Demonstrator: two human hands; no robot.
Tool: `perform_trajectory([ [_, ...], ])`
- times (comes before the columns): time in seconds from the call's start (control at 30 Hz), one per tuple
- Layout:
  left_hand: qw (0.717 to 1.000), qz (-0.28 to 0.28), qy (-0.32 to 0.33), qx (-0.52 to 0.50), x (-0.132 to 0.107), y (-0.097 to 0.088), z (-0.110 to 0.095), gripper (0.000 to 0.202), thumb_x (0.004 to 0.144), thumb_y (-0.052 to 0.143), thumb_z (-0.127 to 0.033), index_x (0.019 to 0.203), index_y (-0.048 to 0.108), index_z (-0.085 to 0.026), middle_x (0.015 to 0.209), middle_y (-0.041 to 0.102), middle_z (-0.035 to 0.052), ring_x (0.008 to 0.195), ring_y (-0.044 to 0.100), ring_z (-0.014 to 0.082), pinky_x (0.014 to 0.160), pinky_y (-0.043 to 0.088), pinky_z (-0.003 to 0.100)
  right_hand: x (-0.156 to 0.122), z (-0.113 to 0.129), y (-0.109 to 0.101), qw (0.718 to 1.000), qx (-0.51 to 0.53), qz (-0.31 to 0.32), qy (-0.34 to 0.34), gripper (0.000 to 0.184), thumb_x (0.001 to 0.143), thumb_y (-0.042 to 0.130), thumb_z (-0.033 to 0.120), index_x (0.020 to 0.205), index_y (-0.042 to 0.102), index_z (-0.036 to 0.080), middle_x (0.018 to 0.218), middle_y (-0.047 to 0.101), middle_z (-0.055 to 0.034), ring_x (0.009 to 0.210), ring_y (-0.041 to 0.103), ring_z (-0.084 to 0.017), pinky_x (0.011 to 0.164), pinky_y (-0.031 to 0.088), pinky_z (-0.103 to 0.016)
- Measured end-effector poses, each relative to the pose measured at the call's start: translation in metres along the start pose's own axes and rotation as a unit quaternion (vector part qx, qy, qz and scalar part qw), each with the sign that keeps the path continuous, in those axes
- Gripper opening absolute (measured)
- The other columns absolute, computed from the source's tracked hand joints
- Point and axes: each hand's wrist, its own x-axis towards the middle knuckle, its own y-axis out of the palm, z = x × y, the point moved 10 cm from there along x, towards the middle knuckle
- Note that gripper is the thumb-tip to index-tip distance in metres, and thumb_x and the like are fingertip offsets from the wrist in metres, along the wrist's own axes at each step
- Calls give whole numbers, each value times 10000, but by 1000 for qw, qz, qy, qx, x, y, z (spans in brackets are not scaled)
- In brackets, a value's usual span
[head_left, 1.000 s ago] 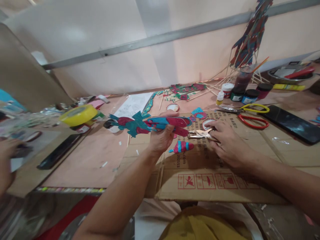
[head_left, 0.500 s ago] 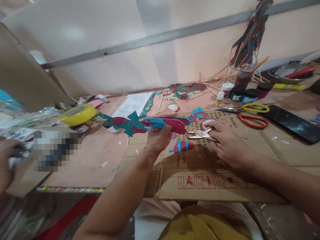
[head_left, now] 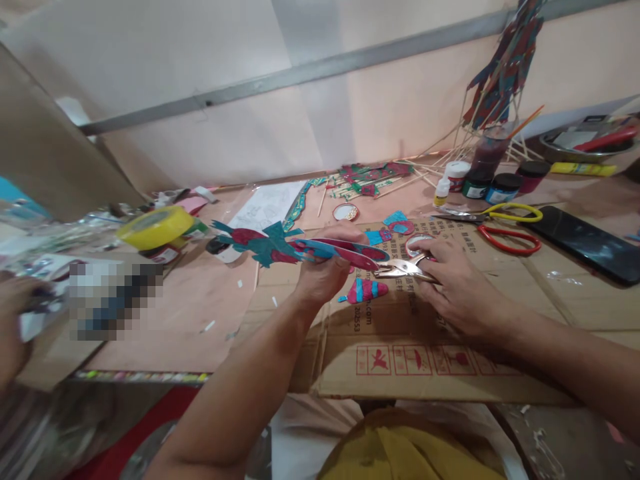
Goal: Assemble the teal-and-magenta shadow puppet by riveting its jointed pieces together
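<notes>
My left hand is closed on a painted paper cutout in magenta, teal and blue, held above the cardboard, seen nearly edge-on. In my right hand is a silver hole punch plier, my fingers wrapped round its handles. Its jaws meet the right end of the cutout; whether they are pressed on it I cannot tell. Below lies a small magenta and blue painted piece. Another painted piece lies behind my hands, beside a small round lid.
Flattened cardboard covers the table front. Scissors, a phone and paint jars stand or lie at right. Yellow tape is at left, near another person's hand. Sticks with painted cutouts rise behind.
The cutout has tilted flatter, its right end dropping to the plier's jaws. My left hand has shifted slightly right; my right hand stays nearly in place.
</notes>
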Motion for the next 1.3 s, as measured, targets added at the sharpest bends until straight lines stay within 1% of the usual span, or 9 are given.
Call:
perform_trajectory([
  [0.13,994,87,46,-48,-1,19,-10,302,603,920,-444,774,757,-256,724,612,10,586,569,141,551,510,299,0,1,-3,1000,-13,-18,3,182,878,516,129,789,651,213,1274,615,-159,1238,540,-329,1057,443,-583],
  [0.23,994,90,42,-51,-2,21,-8,291,611,917,-443,762,756,-252,715,615,11,619,593,151,599,532,308,0,1,-4,999,-32,-22,12,174,874,519,125,814,657,211,1327,600,-156,1232,534,-339,1062,425,-595],
  [0.4,994,90,39,-46,-1,21,-7,260,620,912,-437,762,767,-275,749,620,12,614,581,150,577,517,306,0,5,-4,999,-52,-16,-2,166,890,516,126,833,654,199,1297,608,-172,1219,531,-341,1060,409,-585],
  [0.6,989,104,95,-43,-1,24,-18,243,657,885,-461,785,760,-297,680,580,-11,571,553,136,545,493,289,0,7,-6,996,-81,-22,-12,126,894,559,183,907,682,210,1183,631,-149,1123,556,-335,1005,445,-543],
  [0.77,993,89,50,-55,-2,25,-16,344,568,936,-456,682,676,-263,624,526,-27,548,504,121,543,458,286,-1,13,-16,994,-91,-56,-29,159,934,585,318,829,652,218,1067,638,-142,1023,566,-309,948,465,-514],
  [0.97,991,118,22,-67,2,28,-12,651,518,894,-623,417,409,-200,443,343,-17,509,455,143,537,427,291,-6,31,-33,977,-135,-128,-107,158,928,618,301,823,614,183,1069,612,-167,988,556,-292,890,460,-478],
  [1.13,990,138,-20,-17,2,21,6,784,223,873,-749,326,311,-212,332,194,-26,443,389,151,505,432,315,-11,30,-34,975,-145,-132,-107,73,901,646,262,860,619,208,1125,629,-148,1024,558,-302,919,440,-484],
  [1.2,991,131,-11,-11,2,14,9,727,284,877,-742,342,368,-227,340,230,-26,452,392,146,516,439,317,-12,29,-36,979,-125,-129,-98,51,899,640,259,860,612,243,1148,648,-111,1058,566,-301,950,426,-482],
  [1.3,972,225,36,-57,-3,24,4,636,418,886,-694,358,438,-247,350,256,-28,441,408,142,492,437,304,-14,30,-42,981,-104,-136,-88,68,897,622,238,846,586,264,1128,677,-84,1043,588,-294,955,418,-474],
])
